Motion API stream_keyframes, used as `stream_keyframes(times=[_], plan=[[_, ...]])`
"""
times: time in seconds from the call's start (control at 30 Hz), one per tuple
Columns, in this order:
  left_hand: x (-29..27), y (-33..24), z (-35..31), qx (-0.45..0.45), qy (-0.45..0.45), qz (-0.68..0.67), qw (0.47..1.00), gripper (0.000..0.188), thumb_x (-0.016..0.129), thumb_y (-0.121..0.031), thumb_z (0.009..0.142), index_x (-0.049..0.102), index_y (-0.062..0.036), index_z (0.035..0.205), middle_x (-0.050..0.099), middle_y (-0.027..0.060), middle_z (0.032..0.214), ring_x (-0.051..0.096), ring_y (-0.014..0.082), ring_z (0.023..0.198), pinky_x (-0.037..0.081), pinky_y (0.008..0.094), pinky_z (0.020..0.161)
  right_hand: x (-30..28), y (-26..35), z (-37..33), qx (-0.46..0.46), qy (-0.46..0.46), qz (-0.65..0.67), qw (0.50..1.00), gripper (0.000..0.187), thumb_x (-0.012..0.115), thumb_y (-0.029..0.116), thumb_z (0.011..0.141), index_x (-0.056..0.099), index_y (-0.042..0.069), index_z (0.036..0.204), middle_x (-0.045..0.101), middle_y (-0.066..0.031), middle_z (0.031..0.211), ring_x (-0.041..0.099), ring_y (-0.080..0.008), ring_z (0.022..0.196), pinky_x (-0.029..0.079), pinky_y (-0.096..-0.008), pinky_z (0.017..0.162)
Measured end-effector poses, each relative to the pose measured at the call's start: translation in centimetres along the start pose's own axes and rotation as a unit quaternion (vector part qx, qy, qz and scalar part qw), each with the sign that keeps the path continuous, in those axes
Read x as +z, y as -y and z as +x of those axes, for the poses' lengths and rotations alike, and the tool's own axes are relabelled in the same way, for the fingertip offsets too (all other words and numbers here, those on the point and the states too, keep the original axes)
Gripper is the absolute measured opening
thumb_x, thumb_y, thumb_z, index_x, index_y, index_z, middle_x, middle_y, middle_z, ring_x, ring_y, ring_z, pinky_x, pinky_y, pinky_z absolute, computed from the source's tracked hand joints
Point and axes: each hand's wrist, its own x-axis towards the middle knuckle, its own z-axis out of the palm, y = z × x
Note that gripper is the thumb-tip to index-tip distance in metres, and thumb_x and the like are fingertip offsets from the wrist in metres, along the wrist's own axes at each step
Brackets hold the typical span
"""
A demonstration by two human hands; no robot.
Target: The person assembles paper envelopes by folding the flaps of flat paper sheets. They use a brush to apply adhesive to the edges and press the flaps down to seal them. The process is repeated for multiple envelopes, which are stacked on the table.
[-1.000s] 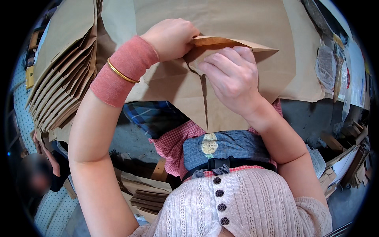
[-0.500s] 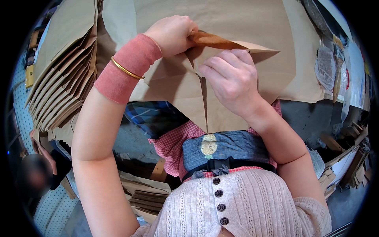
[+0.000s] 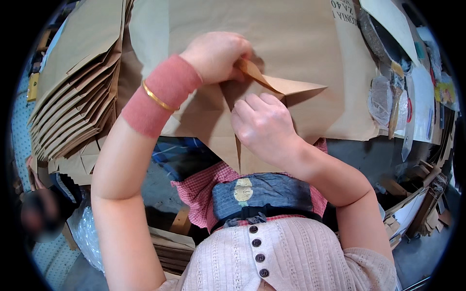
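Observation:
A large brown paper bag [image 3: 201,116] lies before me at the table's near edge, its end folded into pointed flaps. My left hand [image 3: 221,56] curls over the far side of the raised fold and pinches its upturned flap [image 3: 257,72]. Closer to me, my right hand [image 3: 264,121] is closed in a loose fist against the same bag's folded end; its fingertips are hidden, and the paper appears to be gripped there. To the right of the fold a flap sticks out in a point. A pink wristband [image 3: 170,89] and a thin gold bangle cover my left wrist.
A tall stack of folded brown paper bags [image 3: 73,102] stands on the left. Brown paper sheeting [image 3: 301,34] spreads beneath my work. Clear plastic wrap [image 3: 381,99], a brush and a blade-like tool lie at the right edge. Another person [image 3: 43,208] is at the lower left.
The view has shifted slightly. My right hand has moved left and toward me, and the raised fold looks narrower and more bent. My left hand keeps its pinch on the flap.

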Motion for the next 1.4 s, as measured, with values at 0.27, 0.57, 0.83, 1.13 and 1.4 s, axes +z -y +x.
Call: stream_keyframes(times=[0.27, 0.57, 0.83, 1.13, 1.4], plan=[[0.4, -0.2, 3.7, -0.255, 0.091, -0.009, 0.963, 0.023, 0.078, -0.022, 0.076, 0.065, -0.0051, 0.087, 0.065, 0.0102, 0.084, 0.065, 0.0286, 0.083, 0.050, 0.0378, 0.069, 0.3, 1.3, 0.1, -0.080, 0.102, -0.067, 0.989, 0.013, 0.063, 0.018, 0.059, 0.065, 0.006, 0.062, 0.053, -0.0044, 0.071, 0.054, -0.0210, 0.072, 0.041, -0.0314, 0.061], [0.1, -5.5, -2.6, 0.204, -0.071, 0.357, 0.909, 0.007, 0.060, -0.017, 0.072, 0.067, -0.0152, 0.072, 0.060, -0.0011, 0.088, 0.057, 0.0176, 0.097, 0.042, 0.0344, 0.094, -7.6, -2.3, 0.4, 0.130, 0.518, -0.197, 0.822, 0.083, 0.074, 0.053, 0.074, 0.049, -0.002, 0.130, 0.062, -0.0168, 0.114, 0.064, -0.0272, 0.102, 0.051, -0.0327, 0.080], [1.7, -10.3, 0.4, -0.122, 0.382, 0.185, 0.897, 0.018, 0.058, -0.018, 0.084, 0.073, -0.0092, 0.090, 0.073, 0.0066, 0.095, 0.071, 0.0258, 0.091, 0.056, 0.0375, 0.074, -5.0, -4.4, 5.6, 0.139, 0.575, -0.136, 0.795, 0.068, 0.083, 0.031, 0.071, 0.053, 0.007, 0.128, 0.069, -0.0083, 0.117, 0.067, -0.0237, 0.108, 0.053, -0.0354, 0.084], [1.3, -7.3, -6.2, -0.380, 0.268, 0.267, 0.844, 0.045, 0.058, -0.016, 0.084, 0.055, -0.0085, 0.129, 0.070, 0.0107, 0.100, 0.069, 0.0251, 0.094, 0.056, 0.0364, 0.077, -7.0, -7.8, -0.7, 0.182, 0.476, -0.263, 0.819, 0.060, 0.073, 0.011, 0.072, 0.050, 0.010, 0.128, 0.070, -0.0083, 0.096, 0.070, -0.0268, 0.091, 0.056, -0.0391, 0.075], [-0.1, -3.5, -8.0, -0.217, 0.065, -0.072, 0.971, 0.045, 0.066, -0.004, 0.068, 0.063, -0.0015, 0.113, 0.068, 0.0162, 0.099, 0.065, 0.0312, 0.095, 0.053, 0.0378, 0.084, -9.5, -10.5, 0.1, 0.117, 0.476, 0.062, 0.869, 0.042, 0.068, 0.006, 0.067, 0.059, 0.006, 0.108, 0.062, -0.0114, 0.093, 0.065, -0.0298, 0.092, 0.053, -0.0397, 0.073]])
